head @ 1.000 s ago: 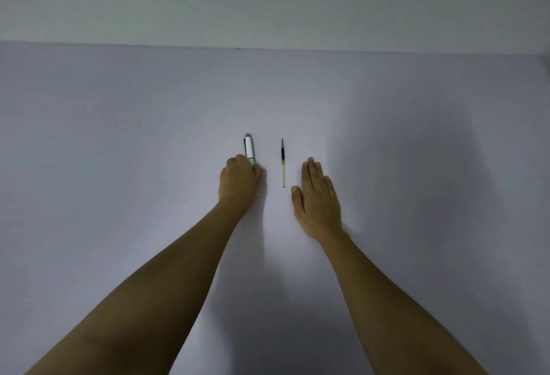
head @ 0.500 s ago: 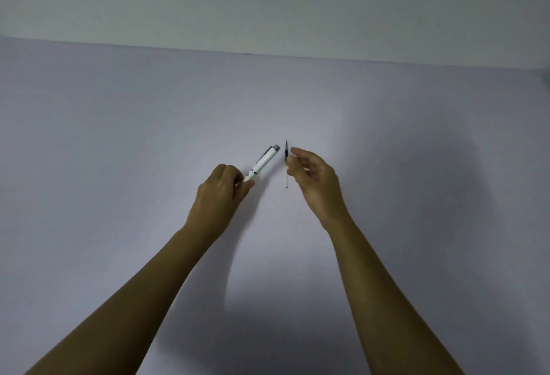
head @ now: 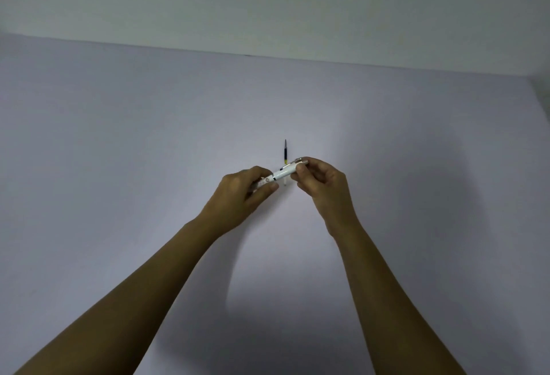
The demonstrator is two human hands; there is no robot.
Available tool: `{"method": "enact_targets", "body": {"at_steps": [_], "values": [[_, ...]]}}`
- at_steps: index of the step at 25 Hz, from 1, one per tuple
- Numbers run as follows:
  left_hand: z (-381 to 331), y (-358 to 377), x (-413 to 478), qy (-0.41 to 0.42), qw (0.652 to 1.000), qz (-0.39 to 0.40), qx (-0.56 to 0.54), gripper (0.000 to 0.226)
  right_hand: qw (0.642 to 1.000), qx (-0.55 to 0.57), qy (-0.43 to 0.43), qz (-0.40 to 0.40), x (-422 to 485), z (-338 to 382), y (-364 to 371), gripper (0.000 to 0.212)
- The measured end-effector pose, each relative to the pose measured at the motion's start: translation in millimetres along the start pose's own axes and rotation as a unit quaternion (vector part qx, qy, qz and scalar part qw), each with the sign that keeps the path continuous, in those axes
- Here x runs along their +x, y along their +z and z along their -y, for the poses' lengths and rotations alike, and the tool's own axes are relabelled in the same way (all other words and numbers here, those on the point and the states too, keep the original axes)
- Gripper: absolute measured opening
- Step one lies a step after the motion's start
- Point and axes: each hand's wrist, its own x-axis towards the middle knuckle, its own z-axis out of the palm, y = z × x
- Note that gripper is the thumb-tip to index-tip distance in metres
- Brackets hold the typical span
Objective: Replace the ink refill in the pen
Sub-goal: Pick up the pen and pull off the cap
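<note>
A white pen (head: pixel 284 172) is held slanted above the table, between both hands. My left hand (head: pixel 242 193) grips its lower end, which is partly hidden by the fingers. My right hand (head: pixel 320 181) pinches its upper end by the clip. A thin ink refill (head: pixel 285 153), dark at the top with a yellow band and a pale lower tube, lies on the pale lilac table (head: pixel 148 166) just behind the pen. The pen crosses over the refill's lower part.
The table's far edge (head: pixel 268 57) meets a plain pale wall. Its right edge shows at the far right (head: pixel 538 97). Shadows of my arms fall on the table near me.
My left hand picked the pen up off the table and tilted it rightward. My right hand rose from lying flat and closed on the pen's upper end. The refill stayed put.
</note>
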Motion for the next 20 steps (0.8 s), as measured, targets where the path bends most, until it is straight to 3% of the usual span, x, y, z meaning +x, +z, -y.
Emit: {"method": "enact_targets", "body": {"at_steps": [8,10,14,16,18,20], "values": [[-4.3,-1.6,1.1,0.046,0.986,-0.12,0.105,0.03,1.0,-0.006,-0.016,-0.01,-11.6,1.0,0.6,0.014],[0.6,-0.6,2.6,0.032,0.987,-0.116,0.11,0.032,1.0,-0.015,-0.009,-0.015,-11.2,-0.6,-1.1,0.015],[18.3,6.0,-6.2,-0.004,0.997,-0.05,0.064,0.042,0.992,0.075,0.046,-0.09,3.1,-14.6,-19.7,0.014],[25.4,8.6,-13.9,-0.077,0.995,-0.057,-0.002,0.031,0.991,-0.058,0.066,-0.103,13.6,-28.4,-31.1,0.013],[27.5,10.7,-18.2,-0.122,0.989,-0.084,-0.027,0.013,0.97,-0.222,0.07,-0.068,20.4,-40.5,-34.5,0.02],[26.5,12.7,-20.3,-0.125,0.987,-0.104,-0.019,0.008,0.955,-0.286,0.061,-0.048,26.4,-46.6,-32.5,0.021]]}}
